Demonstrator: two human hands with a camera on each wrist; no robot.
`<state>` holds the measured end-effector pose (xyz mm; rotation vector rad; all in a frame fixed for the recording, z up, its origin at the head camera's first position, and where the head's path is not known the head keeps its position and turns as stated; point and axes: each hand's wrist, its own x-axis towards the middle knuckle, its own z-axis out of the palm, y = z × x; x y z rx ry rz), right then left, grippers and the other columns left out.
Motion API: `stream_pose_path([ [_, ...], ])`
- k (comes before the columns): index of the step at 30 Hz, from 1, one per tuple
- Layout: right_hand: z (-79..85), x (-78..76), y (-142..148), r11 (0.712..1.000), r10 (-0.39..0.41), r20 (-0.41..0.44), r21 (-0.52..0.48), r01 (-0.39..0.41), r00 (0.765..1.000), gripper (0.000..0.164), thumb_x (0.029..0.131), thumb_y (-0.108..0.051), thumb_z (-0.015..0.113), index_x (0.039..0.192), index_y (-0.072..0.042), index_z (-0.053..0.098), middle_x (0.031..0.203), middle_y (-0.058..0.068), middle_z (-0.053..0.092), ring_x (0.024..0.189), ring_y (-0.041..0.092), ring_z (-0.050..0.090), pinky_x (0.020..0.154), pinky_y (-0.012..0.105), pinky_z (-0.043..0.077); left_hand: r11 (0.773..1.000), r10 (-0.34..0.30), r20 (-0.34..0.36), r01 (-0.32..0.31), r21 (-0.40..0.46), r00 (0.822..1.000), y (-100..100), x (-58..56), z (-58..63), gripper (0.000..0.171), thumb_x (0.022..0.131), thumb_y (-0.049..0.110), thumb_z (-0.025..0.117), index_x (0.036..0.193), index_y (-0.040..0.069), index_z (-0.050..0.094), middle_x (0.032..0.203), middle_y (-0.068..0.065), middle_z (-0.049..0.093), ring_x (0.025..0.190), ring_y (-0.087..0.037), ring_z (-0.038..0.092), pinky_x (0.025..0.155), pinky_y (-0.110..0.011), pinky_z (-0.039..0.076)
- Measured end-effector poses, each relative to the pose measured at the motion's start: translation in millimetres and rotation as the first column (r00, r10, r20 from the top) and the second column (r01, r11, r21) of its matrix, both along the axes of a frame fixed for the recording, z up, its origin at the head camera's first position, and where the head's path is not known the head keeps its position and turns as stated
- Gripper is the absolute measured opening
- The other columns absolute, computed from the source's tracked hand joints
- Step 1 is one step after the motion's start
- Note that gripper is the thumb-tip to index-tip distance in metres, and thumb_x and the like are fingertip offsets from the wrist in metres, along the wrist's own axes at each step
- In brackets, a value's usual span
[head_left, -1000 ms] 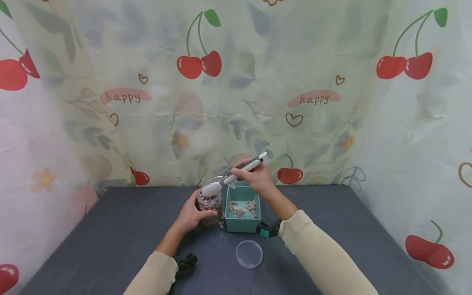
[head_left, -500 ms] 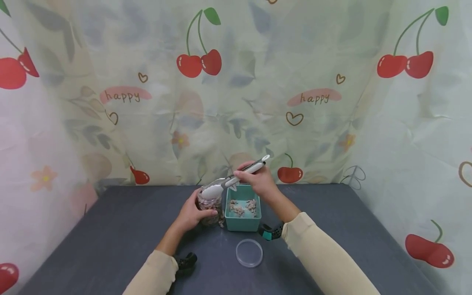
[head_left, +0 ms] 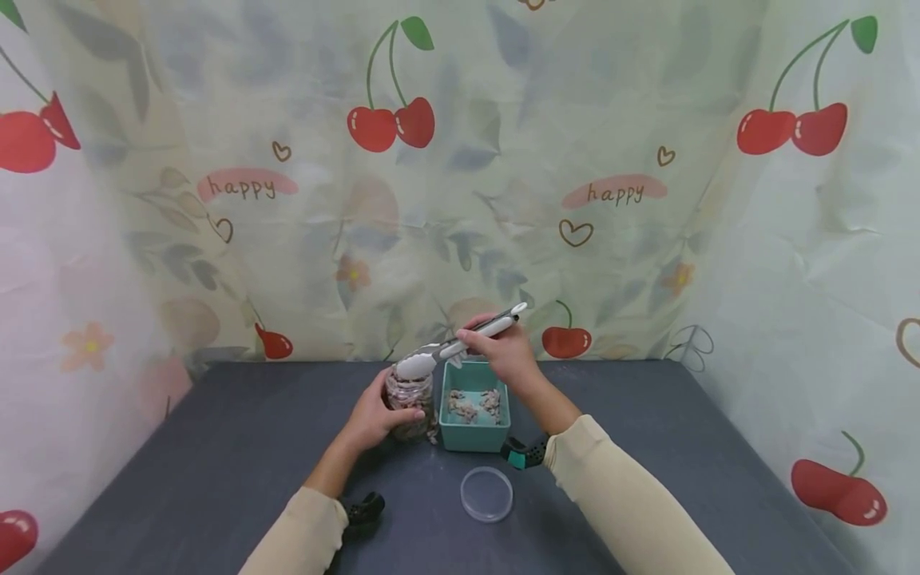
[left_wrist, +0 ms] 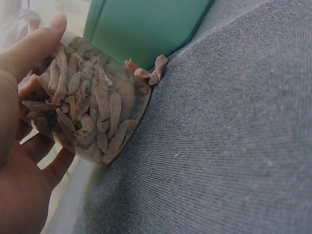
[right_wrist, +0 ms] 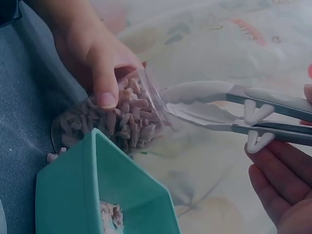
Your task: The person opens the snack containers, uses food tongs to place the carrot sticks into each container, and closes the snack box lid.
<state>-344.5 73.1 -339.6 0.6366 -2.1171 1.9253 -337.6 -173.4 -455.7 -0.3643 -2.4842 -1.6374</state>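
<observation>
My left hand [head_left: 372, 415] grips a clear jar [head_left: 408, 398] around its side, thumb toward the front. Brownish dried strips [left_wrist: 92, 102] fill much of the jar, as the left wrist view shows. In my right hand [head_left: 506, 351] are tongs [head_left: 470, 336] with grey handles and white scalloped heads. The tong heads [right_wrist: 200, 95] lie right at the jar's mouth, slightly spread in the right wrist view. No strip shows between them. Beside the jar stands a teal bin [head_left: 474, 438] with small heaps of strips [head_left: 463, 409] on its floor.
A round clear lid [head_left: 486, 495] lies on the dark cloth-covered table [head_left: 216, 463] in front of the bin. A few loose strips [left_wrist: 155, 70] lie between jar and bin. A cherry-print curtain [head_left: 460, 263] hangs behind the table.
The tong heads dipped a little into the jar's mouth, then rose slightly. The tongs' handle end has shifted a bit to the right. My left hand and the jar stay in place.
</observation>
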Motion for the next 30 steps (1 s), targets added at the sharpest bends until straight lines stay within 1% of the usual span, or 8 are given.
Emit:
stream_pose_path([
  [5,-4.3,1.5,0,1.0,0.006,0.018,0.013,-0.007,1.0,0.019,0.083,-0.014,0.078,0.095,0.0,0.071,0.078,0.007,0.069,0.076,0.03,0.066,0.072,0.042,0.055,1.0,0.0,0.005,0.0,0.005,1.0,1,0.7,-1.5,0.09,0.074,0.023,0.087,0.146,0.008,0.036,0.129,-0.015,0.054,0.112,-0.029,0.053,0.092,-0.046,0.043],
  [8,1.6,9.0,1,0.999,0.03,0.039,0.04,-0.032,0.999,0.019,0.085,-0.011,0.076,0.096,0.004,0.07,0.078,0.007,0.069,0.078,0.036,0.066,0.074,0.045,0.054,1.0,-0.01,-0.003,0.01,-0.006,1.0,5,12.3,11.8,0.087,0.075,0.016,0.086,0.145,0.002,0.036,0.127,-0.018,0.054,0.111,-0.03,0.054,0.091,-0.045,0.044],
  [12,5.0,8.6,1,0.995,0.06,0.059,0.075,-0.064,0.996,0.019,0.085,-0.006,0.074,0.097,0.007,0.069,0.078,0.006,0.07,0.081,0.041,0.065,0.074,0.045,0.054,1.0,-0.008,-0.007,0.008,-0.01,1.0,6,12.2,12.7,0.087,0.075,0.013,0.086,0.145,0.002,0.036,0.126,-0.019,0.055,0.11,-0.03,0.054,0.09,-0.044,0.043],
  [14,3.4,5.2,0,0.994,0.068,0.062,0.08,-0.073,0.996,0.019,0.085,-0.008,0.075,0.097,0.006,0.069,0.077,0.004,0.069,0.081,0.039,0.065,0.075,0.047,0.054,1.0,-0.001,-0.003,0.001,-0.004,1.0,4,4.9,4.6,0.089,0.074,0.016,0.087,0.146,0.006,0.036,0.127,-0.017,0.055,0.111,-0.029,0.054,0.091,-0.044,0.043],
  [15,0.7,1.5,0,0.994,0.068,0.065,0.083,-0.074,0.996,0.02,0.085,-0.009,0.076,0.097,0.005,0.069,0.078,0.003,0.069,0.081,0.038,0.065,0.075,0.045,0.054,1.0,0.001,0.0,-0.001,0.001,1.0,3,0.7,-0.1,0.09,0.073,0.018,0.087,0.146,0.008,0.036,0.127,-0.016,0.055,0.111,-0.028,0.054,0.091,-0.043,0.043],
  [22,-0.3,3.2,1,0.996,0.055,0.015,0.069,-0.055,0.998,0.019,0.083,-0.011,0.078,0.094,0.002,0.07,0.079,0.005,0.069,0.071,0.02,0.064,0.069,0.035,0.053,1.0,0.004,0.003,-0.004,-0.005,1.0,3,0.6,1.3,0.09,0.073,0.021,0.088,0.146,0.009,0.037,0.125,-0.015,0.056,0.109,-0.027,0.055,0.09,-0.043,0.044],
  [27,1.7,4.1,3,0.998,0.053,-0.014,0.025,-0.053,0.998,0.015,0.084,-0.008,0.077,0.094,0.002,0.071,0.08,0.007,0.069,0.07,0.023,0.063,0.069,0.038,0.054,1.0,0.002,0.013,-0.002,-0.001,1.0,4,2.2,2.9,0.09,0.074,0.019,0.087,0.147,0.009,0.035,0.128,-0.015,0.054,0.11,-0.027,0.054,0.09,-0.043,0.044],
  [30,4.3,4.5,7,0.999,0.041,-0.031,0.029,-0.04,0.999,0.016,0.083,-0.01,0.077,0.094,0.0,0.071,0.08,0.007,0.069,0.07,0.024,0.063,0.067,0.037,0.053,1.0,0.006,0.012,-0.006,0.006,1.0,3,2.4,3.2,0.09,0.074,0.017,0.087,0.147,0.007,0.035,0.129,-0.016,0.053,0.112,-0.029,0.053,0.091,-0.045,0.043],
])
